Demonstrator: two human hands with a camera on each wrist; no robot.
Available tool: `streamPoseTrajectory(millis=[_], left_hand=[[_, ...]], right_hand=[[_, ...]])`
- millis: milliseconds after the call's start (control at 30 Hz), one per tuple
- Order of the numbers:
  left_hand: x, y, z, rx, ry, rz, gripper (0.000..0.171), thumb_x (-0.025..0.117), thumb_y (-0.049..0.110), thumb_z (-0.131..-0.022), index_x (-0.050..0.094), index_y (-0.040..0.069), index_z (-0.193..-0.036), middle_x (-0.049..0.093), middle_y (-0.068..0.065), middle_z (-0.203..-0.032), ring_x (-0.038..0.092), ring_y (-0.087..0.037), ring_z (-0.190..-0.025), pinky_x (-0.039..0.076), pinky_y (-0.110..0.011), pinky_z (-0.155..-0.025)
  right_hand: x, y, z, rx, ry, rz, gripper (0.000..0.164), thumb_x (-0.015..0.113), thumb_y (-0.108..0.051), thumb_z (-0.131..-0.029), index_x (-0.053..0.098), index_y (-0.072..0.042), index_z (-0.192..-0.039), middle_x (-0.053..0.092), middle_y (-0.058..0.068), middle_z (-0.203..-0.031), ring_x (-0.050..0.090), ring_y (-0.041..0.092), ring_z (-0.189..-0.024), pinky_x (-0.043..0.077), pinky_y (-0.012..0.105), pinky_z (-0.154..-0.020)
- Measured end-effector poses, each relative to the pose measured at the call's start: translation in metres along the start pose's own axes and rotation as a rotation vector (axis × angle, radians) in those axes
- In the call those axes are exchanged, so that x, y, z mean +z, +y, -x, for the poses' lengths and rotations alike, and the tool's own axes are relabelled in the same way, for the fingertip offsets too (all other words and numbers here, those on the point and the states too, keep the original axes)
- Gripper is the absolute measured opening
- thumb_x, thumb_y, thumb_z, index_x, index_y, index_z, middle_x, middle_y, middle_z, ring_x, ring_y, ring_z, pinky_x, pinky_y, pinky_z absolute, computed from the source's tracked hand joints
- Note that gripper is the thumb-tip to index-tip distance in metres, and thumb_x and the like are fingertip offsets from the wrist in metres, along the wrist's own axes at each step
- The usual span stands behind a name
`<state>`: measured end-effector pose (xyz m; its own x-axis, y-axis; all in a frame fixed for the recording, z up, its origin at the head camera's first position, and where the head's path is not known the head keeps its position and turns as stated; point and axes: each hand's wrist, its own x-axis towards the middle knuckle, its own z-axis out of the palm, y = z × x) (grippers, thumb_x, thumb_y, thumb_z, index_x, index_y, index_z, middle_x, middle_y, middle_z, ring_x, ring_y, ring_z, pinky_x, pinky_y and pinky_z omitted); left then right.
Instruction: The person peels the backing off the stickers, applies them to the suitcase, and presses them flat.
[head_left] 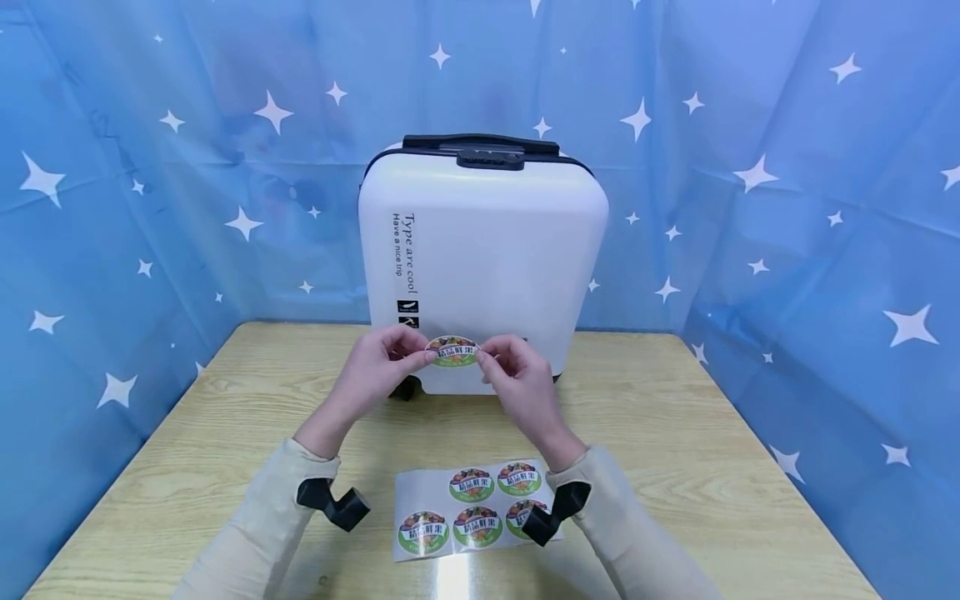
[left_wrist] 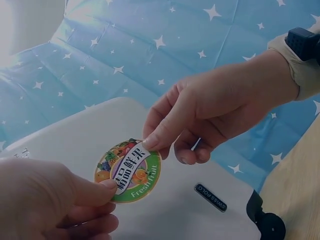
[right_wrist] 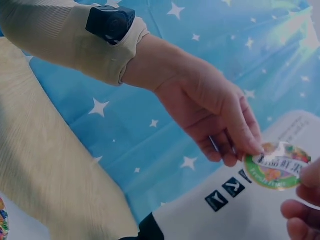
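Observation:
A round fruit sticker [head_left: 453, 353] with a green rim and "Fresh fruit" lettering is held up between both hands. My left hand [head_left: 382, 360] pinches its left edge between thumb and fingers. The right hand [head_left: 519, 375] pinches the opposite edge the same way. Behind the sticker stands a white suitcase [head_left: 487, 258] with a black handle on top. In the left wrist view the sticker [left_wrist: 129, 170] appears in front of the suitcase's white shell [left_wrist: 170, 220]; whether it touches the shell I cannot tell.
On the wooden table [head_left: 660, 433], a sheet [head_left: 412, 496] bearing several more round fruit stickers lies below the hands, partly covered by the right wrist camera [head_left: 557, 512]. A blue star-patterned curtain [head_left: 300, 167] hangs behind and at both sides.

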<state>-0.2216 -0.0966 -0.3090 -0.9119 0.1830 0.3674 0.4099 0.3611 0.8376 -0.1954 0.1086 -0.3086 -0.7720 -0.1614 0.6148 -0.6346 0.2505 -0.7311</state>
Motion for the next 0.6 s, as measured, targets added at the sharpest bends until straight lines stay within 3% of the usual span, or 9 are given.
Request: streamPoseTrajectory(millis=[200, 600], left_hand=[[-0.003, 0.001, -0.005, 0.059, 0.035, 0.013, 0.011, 0.069, 0.017, -0.085, 0.065, 0.007, -0.086, 0.063, -0.005, -0.081, 0.051, -0.022, -0.067, 0.042, -0.024, -0.053], [-0.006, 0.014, -0.019, 0.102, 0.132, -0.017, 0.013, 0.07, 0.018, -0.084, 0.069, 0.006, -0.088, 0.065, -0.004, -0.081, 0.055, -0.019, -0.068, 0.043, -0.025, -0.055]], right_hand=[[0.001, -0.004, -0.008, 0.036, 0.009, -0.035, 0.008, 0.057, -0.001, -0.091, 0.059, 0.005, -0.096, 0.057, 0.012, -0.075, 0.055, 0.034, -0.066, 0.041, 0.022, -0.052], [0.005, -0.009, -0.022, 0.04, 0.1, -0.05, 0.009, 0.057, -0.002, -0.091, 0.057, 0.006, -0.096, 0.058, 0.013, -0.073, 0.054, 0.034, -0.064, 0.038, 0.021, -0.05]])
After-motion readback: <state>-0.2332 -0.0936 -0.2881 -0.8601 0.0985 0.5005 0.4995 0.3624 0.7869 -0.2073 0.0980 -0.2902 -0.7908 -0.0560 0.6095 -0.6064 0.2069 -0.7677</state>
